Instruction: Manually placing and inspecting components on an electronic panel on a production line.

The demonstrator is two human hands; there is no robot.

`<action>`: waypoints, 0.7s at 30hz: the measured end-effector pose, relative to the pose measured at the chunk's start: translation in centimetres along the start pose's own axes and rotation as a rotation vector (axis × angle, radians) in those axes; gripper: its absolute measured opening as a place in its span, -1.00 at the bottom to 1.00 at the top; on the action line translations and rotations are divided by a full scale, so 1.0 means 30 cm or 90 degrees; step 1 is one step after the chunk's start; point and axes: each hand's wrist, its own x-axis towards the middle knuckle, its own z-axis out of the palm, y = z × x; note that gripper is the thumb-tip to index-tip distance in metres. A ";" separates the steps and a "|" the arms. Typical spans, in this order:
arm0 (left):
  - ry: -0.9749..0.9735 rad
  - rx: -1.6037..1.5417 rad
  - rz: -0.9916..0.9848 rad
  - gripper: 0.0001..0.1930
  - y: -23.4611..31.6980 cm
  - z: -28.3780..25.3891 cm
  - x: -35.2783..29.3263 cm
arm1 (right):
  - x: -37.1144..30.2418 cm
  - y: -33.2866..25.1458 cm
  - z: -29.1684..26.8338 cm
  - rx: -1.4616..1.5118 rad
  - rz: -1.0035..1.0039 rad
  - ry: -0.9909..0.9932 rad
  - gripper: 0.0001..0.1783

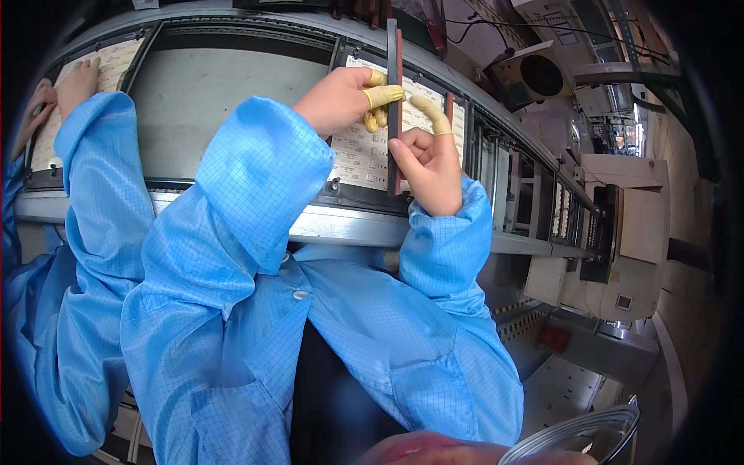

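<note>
A long narrow black bar with a red strip along one side (pixel 394 116) stands crosswise over a framed panel of pale printed pieces (pixel 360 159). My left hand (pixel 345 99), wearing yellow finger cots, closes its fingers on the bar from the left. From the other side, my right hand (pixel 431 159) has its thumb against the bar's lower part. Its index finger, in a yellow cot, is bent toward the panel, and the other fingers curl behind the thumb. The bar hides part of the panel and some fingertips.
A metal-railed conveyor line (pixel 349 225) runs across in front of me. At left, a co-worker's hands (pixel 77 84) rest at another pale panel (pixel 116 58), beyond a grey plate (pixel 232 108). Pale machine housings (pixel 632 213) stand at right.
</note>
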 end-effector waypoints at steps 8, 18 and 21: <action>0.289 0.798 0.010 -0.70 0.021 -0.117 0.061 | 0.025 0.097 0.043 -0.345 0.049 0.116 -0.35; 0.262 0.816 -0.038 -0.71 -0.018 -0.163 0.091 | 0.077 0.170 0.078 -0.481 0.032 0.142 -0.39; 0.263 0.812 -0.017 -0.72 -0.010 -0.157 0.085 | 0.084 0.180 0.078 -0.487 0.030 0.151 -0.37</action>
